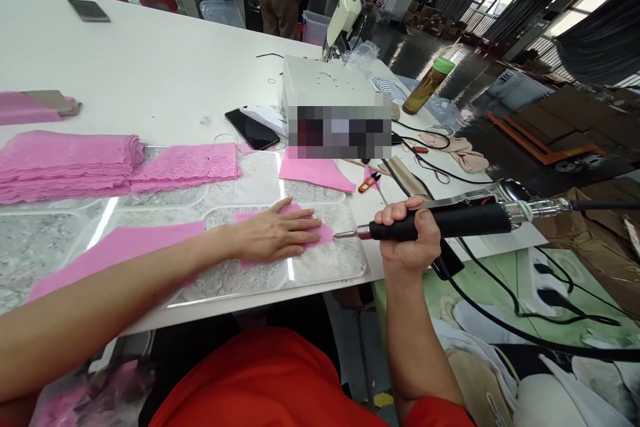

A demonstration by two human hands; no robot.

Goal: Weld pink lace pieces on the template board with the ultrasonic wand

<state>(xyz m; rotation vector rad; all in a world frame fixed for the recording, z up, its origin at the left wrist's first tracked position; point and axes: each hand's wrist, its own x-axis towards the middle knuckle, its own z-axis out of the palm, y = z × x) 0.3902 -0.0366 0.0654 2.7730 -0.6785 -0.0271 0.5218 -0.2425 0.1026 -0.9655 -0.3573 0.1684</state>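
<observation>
My left hand [276, 233] lies flat with fingers stretched over a small pink fabric piece [326, 233], pressing it on a clear-topped patterned mat [330, 267]. In my right hand [411, 240] is a corded black-handled tool [465, 221], held level and pointing left. Its thin metal tip meets or nearly meets the fabric's right edge, just beyond my left fingertips; contact is too fine to tell. A larger pink piece [125, 247] lies partly under my left forearm. Just behind my hands rests another cut pink piece [315, 172].
Stacked pink fabric [70, 163] and a lace-like pink strip [190, 165] lie at the left. Orange thread snips [369, 182], a black phone [253, 129] and a white box-shaped machine [335, 83] stand behind. A bottle [429, 85] is farther right. The tool's cable [525, 340] loops at the right.
</observation>
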